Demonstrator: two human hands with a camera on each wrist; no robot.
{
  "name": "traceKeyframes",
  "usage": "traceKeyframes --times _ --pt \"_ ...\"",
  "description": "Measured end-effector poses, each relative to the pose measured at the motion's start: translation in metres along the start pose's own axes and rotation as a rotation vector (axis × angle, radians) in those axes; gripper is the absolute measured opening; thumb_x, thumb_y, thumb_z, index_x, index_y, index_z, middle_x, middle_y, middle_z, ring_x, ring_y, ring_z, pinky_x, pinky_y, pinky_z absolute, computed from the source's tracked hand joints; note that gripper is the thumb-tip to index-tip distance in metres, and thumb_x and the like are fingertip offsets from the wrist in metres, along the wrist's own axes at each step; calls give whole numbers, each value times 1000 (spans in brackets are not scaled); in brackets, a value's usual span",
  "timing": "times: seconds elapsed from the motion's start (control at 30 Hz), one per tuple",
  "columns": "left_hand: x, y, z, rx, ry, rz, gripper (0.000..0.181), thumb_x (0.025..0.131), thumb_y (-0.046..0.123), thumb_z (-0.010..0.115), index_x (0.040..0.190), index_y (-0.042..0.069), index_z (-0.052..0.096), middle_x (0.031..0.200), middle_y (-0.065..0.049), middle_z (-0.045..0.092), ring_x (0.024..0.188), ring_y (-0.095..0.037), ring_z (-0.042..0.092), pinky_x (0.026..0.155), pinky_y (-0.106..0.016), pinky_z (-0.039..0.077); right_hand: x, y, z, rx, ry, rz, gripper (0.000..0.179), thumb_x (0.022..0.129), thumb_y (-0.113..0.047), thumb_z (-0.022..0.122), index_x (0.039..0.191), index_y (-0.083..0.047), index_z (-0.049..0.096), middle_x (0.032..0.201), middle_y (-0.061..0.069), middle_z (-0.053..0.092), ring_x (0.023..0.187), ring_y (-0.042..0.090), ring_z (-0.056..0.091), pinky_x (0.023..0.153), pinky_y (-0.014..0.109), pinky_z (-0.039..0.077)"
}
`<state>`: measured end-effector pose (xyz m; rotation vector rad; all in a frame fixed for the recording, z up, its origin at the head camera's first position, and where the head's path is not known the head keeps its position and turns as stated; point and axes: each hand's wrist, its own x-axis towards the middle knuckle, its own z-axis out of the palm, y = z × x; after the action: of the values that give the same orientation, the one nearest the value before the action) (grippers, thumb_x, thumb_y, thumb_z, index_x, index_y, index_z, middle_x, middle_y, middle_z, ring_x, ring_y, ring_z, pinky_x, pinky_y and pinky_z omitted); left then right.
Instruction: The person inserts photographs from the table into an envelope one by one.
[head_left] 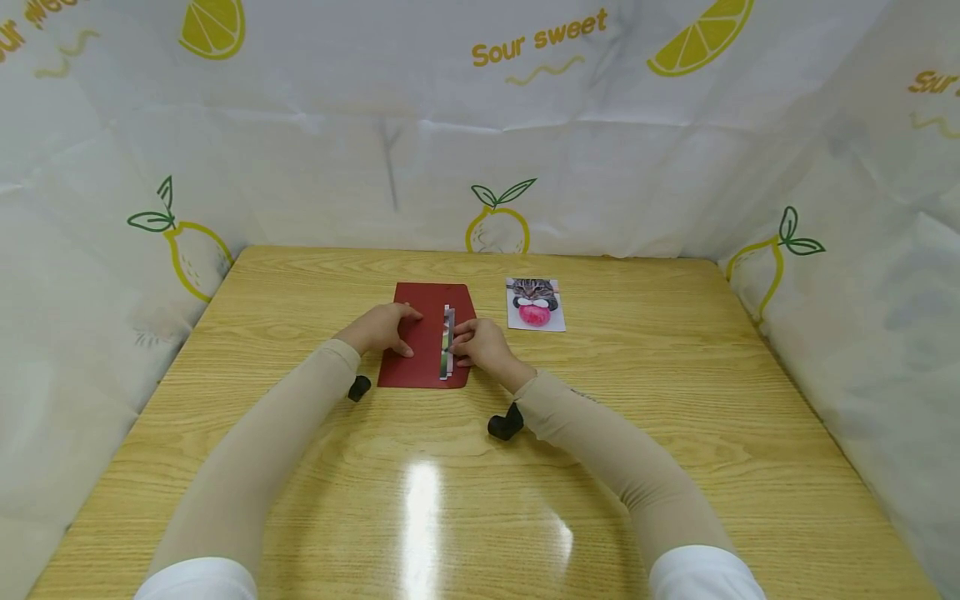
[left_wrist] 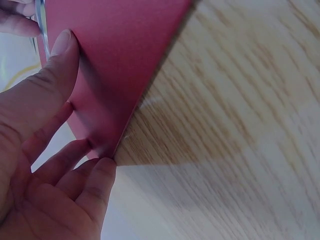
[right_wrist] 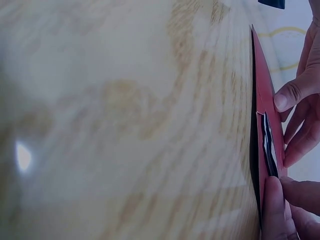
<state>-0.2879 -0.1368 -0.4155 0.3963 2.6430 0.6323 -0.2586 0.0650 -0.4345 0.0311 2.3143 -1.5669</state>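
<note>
A red envelope [head_left: 412, 333] lies on the wooden table, its flap side to the right. Several photos [head_left: 447, 350] stick out of its opening as a narrow strip. My left hand [head_left: 381, 327] rests on the envelope's left part with thumb and fingers spread; in the left wrist view the thumb [left_wrist: 62, 47] lies flat against the red paper and the fingertips touch it near a corner. With fingertips and thumb, my right hand [head_left: 483, 346] pinches the photos' protruding edge, seen end-on in the right wrist view, where the envelope [right_wrist: 267, 85] appears slightly parted.
A loose photo of a cat with a pink ball [head_left: 535, 305] lies to the right of the envelope. Black wrist-camera mounts [head_left: 506, 422] jut out under the forearms. White lemon-printed cloth [head_left: 360, 183] stands along the table's back and sides.
</note>
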Motion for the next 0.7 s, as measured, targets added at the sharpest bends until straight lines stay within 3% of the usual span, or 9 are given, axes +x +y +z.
traceKeyframes --times 0.7 --pt "0 0 0 -9 -9 -5 71 81 13 79 143 6 47 157 -19 27 145 -36 26 115 -46 32 4 1 2 -31 -2 -3 27 88 0 67 115 0 65 93 9 64 70 12 62 59 25 58"
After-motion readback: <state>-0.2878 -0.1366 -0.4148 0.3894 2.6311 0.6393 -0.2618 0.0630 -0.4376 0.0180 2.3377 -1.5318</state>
